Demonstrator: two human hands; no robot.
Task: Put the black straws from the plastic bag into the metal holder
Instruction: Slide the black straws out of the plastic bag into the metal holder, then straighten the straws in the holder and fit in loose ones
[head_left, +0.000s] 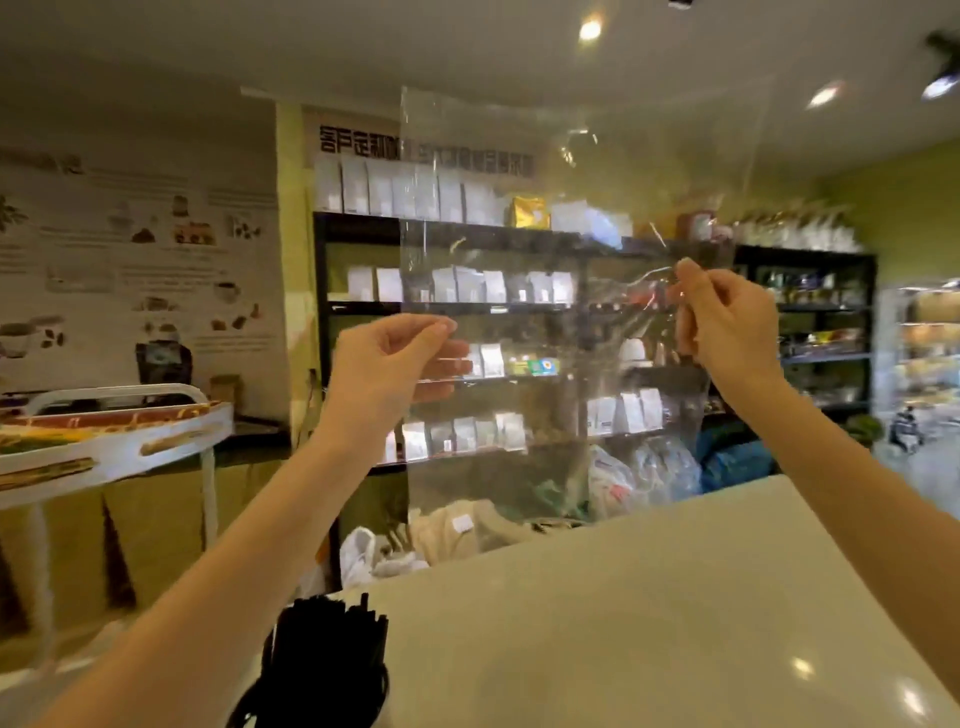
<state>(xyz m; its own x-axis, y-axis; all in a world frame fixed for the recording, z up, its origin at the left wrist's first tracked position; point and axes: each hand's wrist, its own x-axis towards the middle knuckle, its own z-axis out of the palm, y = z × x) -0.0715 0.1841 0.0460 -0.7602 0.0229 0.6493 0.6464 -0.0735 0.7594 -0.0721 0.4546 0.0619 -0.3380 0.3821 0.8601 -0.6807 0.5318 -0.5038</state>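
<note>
I hold a clear plastic bag (561, 218) up in the air in front of me, stretched flat; no straws show inside it. My left hand (395, 358) pinches its left edge and my right hand (727, 322) pinches its right edge. Below my left forearm, at the near left corner of the counter, a bundle of black straws (332, 639) stands upright in a dark wire holder (311, 696), which is partly cut off by the frame's bottom edge.
A pale glossy counter (649, 597) fills the lower right. Behind it lie piled bags (623, 483) on the floor and dark shelves (467, 306) with white pouches. A white cart with trays (119, 436) stands at the left.
</note>
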